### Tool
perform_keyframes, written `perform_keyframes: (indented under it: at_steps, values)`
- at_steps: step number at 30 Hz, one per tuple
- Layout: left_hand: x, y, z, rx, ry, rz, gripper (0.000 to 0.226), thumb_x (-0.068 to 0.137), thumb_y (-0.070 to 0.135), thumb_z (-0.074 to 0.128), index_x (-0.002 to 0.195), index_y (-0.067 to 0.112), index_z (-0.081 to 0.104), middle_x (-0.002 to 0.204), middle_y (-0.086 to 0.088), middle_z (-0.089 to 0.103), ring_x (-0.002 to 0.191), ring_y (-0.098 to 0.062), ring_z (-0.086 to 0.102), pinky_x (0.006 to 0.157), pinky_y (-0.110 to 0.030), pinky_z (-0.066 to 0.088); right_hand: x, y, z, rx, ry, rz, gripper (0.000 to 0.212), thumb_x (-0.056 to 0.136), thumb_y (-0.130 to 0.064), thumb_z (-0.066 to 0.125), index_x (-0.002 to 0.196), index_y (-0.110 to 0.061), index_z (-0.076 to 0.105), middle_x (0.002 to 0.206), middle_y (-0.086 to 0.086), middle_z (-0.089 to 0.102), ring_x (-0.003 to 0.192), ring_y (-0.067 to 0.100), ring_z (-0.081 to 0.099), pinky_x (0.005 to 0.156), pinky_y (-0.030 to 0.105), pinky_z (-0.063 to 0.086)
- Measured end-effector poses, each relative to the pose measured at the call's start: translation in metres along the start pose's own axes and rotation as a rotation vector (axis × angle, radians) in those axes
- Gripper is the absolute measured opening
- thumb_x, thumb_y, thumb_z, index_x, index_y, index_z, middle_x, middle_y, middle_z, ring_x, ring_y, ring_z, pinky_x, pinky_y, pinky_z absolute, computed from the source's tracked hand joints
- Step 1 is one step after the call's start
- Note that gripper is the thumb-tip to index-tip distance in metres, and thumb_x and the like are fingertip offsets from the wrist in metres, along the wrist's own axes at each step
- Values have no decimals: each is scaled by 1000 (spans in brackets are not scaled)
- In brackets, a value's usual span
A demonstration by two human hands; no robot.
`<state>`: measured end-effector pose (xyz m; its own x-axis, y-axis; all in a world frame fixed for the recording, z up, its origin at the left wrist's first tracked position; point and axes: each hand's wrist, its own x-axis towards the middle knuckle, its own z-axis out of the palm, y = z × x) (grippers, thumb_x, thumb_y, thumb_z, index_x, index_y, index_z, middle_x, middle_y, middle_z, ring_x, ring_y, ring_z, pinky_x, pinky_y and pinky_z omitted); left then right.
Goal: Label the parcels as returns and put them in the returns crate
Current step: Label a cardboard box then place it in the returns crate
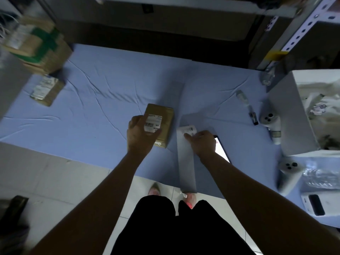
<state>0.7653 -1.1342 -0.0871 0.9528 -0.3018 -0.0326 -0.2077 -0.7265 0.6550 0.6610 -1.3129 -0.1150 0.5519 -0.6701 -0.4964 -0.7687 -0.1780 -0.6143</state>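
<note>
The parcel (pixel 161 122), a small brown packet, is gripped at its near left end by the left hand (pixel 140 134), with the thumb laid across the printed shipping label on top and the fingers curled round the far side, so that it is steadied on the blue cloth (pixel 103 100). Just beside it, the right hand (pixel 203 142) is set on the upper end of a long white backing strip (pixel 186 162), its forefinger stretched toward a label (pixel 190 130) on which a dark letter can be made out. Whether that label is pinched between finger and thumb or only pressed down cannot be told, since the fingertips are partly hidden and the frame is dim. A lit phone (pixel 223 151) is half covered by the same wrist. The labelling step is judged to be in hand, with a sticker about to be lifted from the strip for the parcel held ready. The next move would call for the label's edge to be peeled cleanly, carried across the short gap and smoothed flat onto the brown wrapping while the parcel is kept from sliding. Farther out, a second parcel (pixel 46 91) is left well apart at the far left, near a blurred stack of boxes (pixel 36 43). At the right edge stands a white crate (pixel 290 111), judged to be the returns crate, in which pale bagged goods are already lying.
</note>
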Motion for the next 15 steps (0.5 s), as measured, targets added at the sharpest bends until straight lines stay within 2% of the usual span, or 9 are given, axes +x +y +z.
perform_keyframes:
  at_steps: [2, 4, 6, 8, 10, 11, 12, 13, 15]
  values:
    - [2, 4, 3, -52, -24, 2, 61, 73, 26, 85, 128, 12, 61, 125, -8, 55, 113, -28, 53, 95, -35, 49, 3, 0, 3, 86, -74, 67, 39, 85, -36, 75, 105, -3, 72, 107, 14, 71, 104, 30, 67, 91, 38, 54]
    - [3, 8, 7, -57, -24, 48, 56, 75, 24, 83, 126, 12, 63, 124, -8, 56, 113, -26, 53, 94, -29, 45, 5, 6, 5, 266, -90, 122, 33, 80, -26, 81, 105, -5, 73, 99, 9, 72, 94, 23, 68, 83, 33, 56]
    - [4, 13, 10, -33, -38, 136, 46, 80, 21, 79, 123, 11, 66, 125, -10, 59, 115, -29, 54, 94, -27, 42, 3, 12, 6, 407, -127, 144, 36, 80, -17, 80, 113, -4, 70, 96, 6, 69, 87, 19, 65, 77, 28, 52]
    - [2, 22, 18, 3, -131, 229, 34, 87, 13, 71, 120, 7, 67, 126, -16, 60, 118, -33, 53, 98, -31, 40, 0, 16, 4, 456, -178, 128, 33, 83, -14, 77, 114, -9, 67, 93, 3, 66, 85, 16, 63, 76, 26, 51]
    - [0, 30, 30, 49, -200, 347, 26, 88, 8, 67, 113, 5, 70, 119, -16, 64, 113, -33, 57, 95, -29, 40, -5, 22, 0, 445, -185, 96, 9, 84, -11, 72, 91, -13, 68, 76, -3, 61, 75, 14, 57, 68, 23, 47]
    - [-1, 32, 37, 41, -227, 389, 24, 86, 7, 68, 109, 5, 71, 114, -14, 66, 108, -32, 60, 91, -25, 40, -8, 25, -2, 424, -186, 88, 11, 84, -7, 69, 78, -16, 66, 68, -5, 56, 70, 13, 53, 64, 23, 44]
    - [-4, 34, 42, 28, -268, 405, 23, 83, 6, 70, 106, 4, 72, 110, -13, 67, 104, -31, 62, 91, -25, 42, -10, 29, -3, 411, -193, 74, 23, 83, -3, 66, 66, -18, 64, 63, -4, 53, 66, 13, 50, 62, 23, 41]
    - [-6, 35, 49, 25, -304, 431, 23, 82, 4, 72, 104, 2, 72, 107, -15, 68, 101, -32, 63, 91, -29, 45, -12, 32, -4, 393, -202, 67, 30, 83, 1, 63, 60, -18, 63, 61, -3, 52, 64, 13, 48, 61, 24, 40]
    - [-10, 36, 63, 33, -386, 472, 22, 80, 6, 73, 101, -1, 72, 102, -18, 69, 96, -36, 65, 89, -41, 51, -15, 37, -5, 381, -222, 46, 28, 81, 4, 62, 63, -17, 67, 64, -1, 58, 64, 13, 51, 61, 26, 42]
